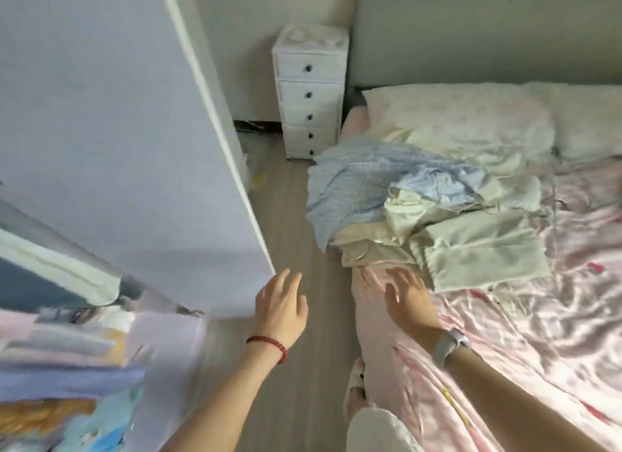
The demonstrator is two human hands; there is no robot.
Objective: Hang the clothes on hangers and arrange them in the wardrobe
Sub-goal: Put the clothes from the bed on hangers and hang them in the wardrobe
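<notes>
Both my hands are empty, fingers spread and relaxed, reaching forward with a gap of bare floor between them. My right hand (409, 298) hovers over the near edge of the bed (505, 350), low over the pink satin sheet, though I cannot tell whether the fingertips actually touch it. My left hand (281, 305), with the red bracelet at the wrist, hangs over the floor, just beside the lower corner of the open wardrobe door (134, 131). The pile of clothes (434, 209) lies on the bed straight ahead of my right hand and a little to its right, so that hand is clearly the nearer one; my left would have to cross the aisle to help. Nearest my fingers is a flat, folded pale green piece (484, 249), its long axis running roughly left to right across the bed, slightly tilted. Beyond it, the blue checked garment (353, 182) sprawls toward the bed's left edge, its length running from far right to near left, with one corner drooping over the side. Cream pieces are crumpled between the two. I see no hanger in this view. The wardrobe sits behind and left of me, where blurred hanging clothes (67, 367) show at the lower left.
</notes>
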